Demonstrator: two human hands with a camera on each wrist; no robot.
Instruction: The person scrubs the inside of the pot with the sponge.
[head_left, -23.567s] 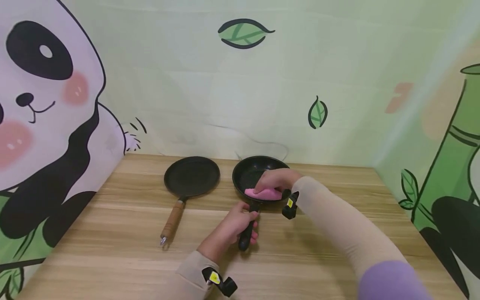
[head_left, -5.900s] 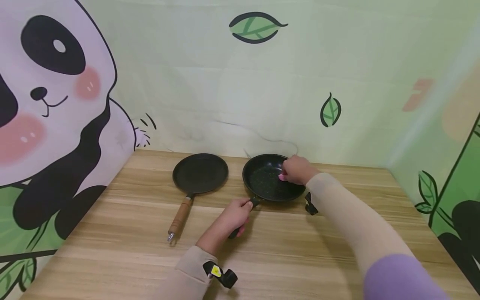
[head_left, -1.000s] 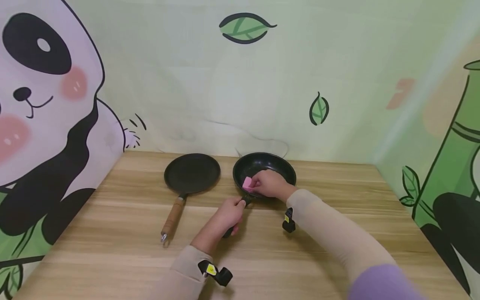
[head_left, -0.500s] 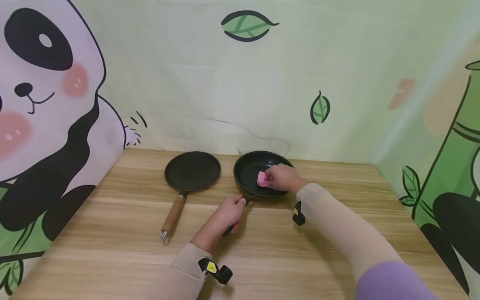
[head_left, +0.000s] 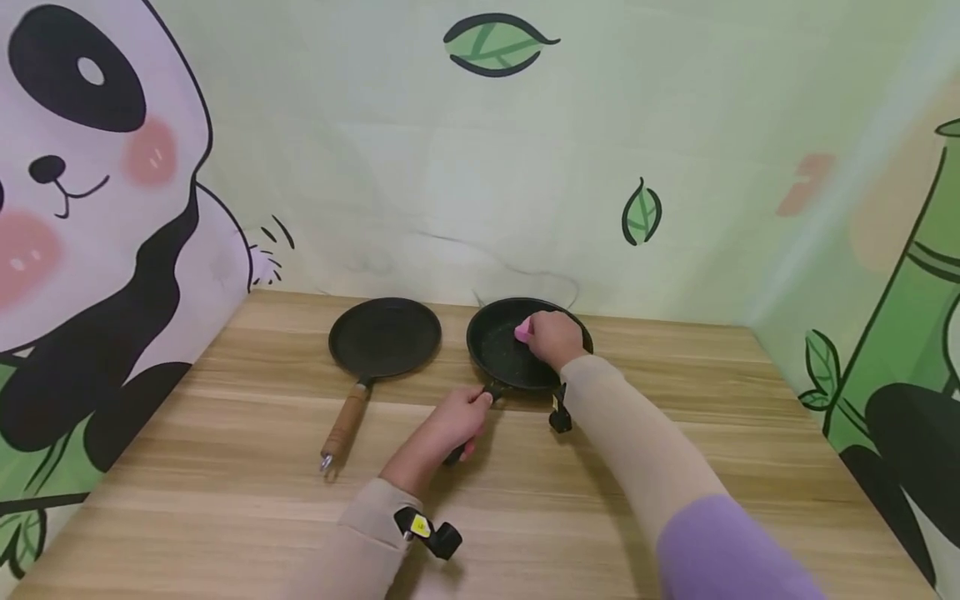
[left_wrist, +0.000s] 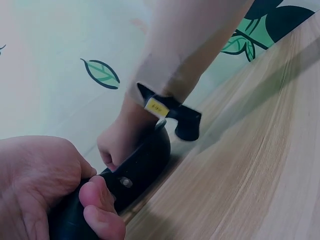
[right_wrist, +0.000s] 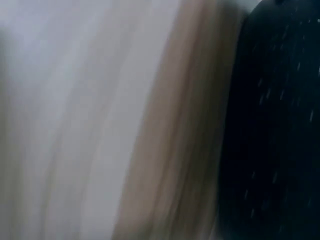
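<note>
A black frying pan (head_left: 498, 358) sits near the back of the table. My left hand (head_left: 455, 419) grips its black handle (left_wrist: 70, 222), with the thumb on top and the fingers wrapped beneath. Inside the pan, my right hand (head_left: 557, 337) pinches a pink sponge (head_left: 522, 331), mostly hidden by the fingers. In the left wrist view, the right hand (left_wrist: 120, 145) reaches over the pan's rim, and the sponge is out of sight. The blurred right wrist view catches only the pan's dark side (right_wrist: 272, 125) and the tabletop, without the hand.
To the left lies a flat black griddle pan (head_left: 385, 337) with a wooden handle (head_left: 347, 425). Both pans stand on a wood-grain table (head_left: 570, 517). Behind rises a pale green backdrop (head_left: 337, 150) printed with pandas and leaves.
Over the last second my right hand and the sponge have moved from the pan's near left side toward its far middle. The left hand keeps its grip on the handle.
</note>
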